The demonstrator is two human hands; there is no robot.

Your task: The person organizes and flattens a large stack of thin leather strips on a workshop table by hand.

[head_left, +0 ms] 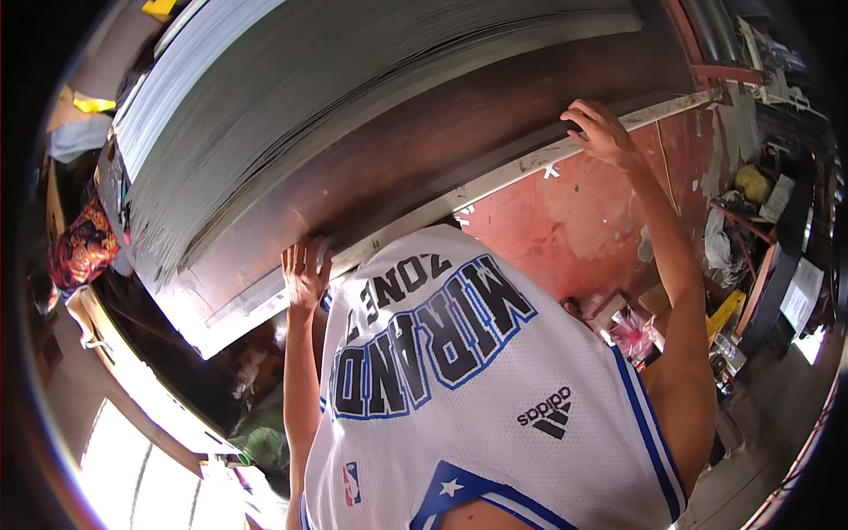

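Grey metal sheets [353,97] — thick, fanned stack

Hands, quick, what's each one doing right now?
Left hand: open, fingers spread, palm pressed on the edge of the big stack of grey metal sheets.
Right hand: fingers curled over the stack's white-edged rim.
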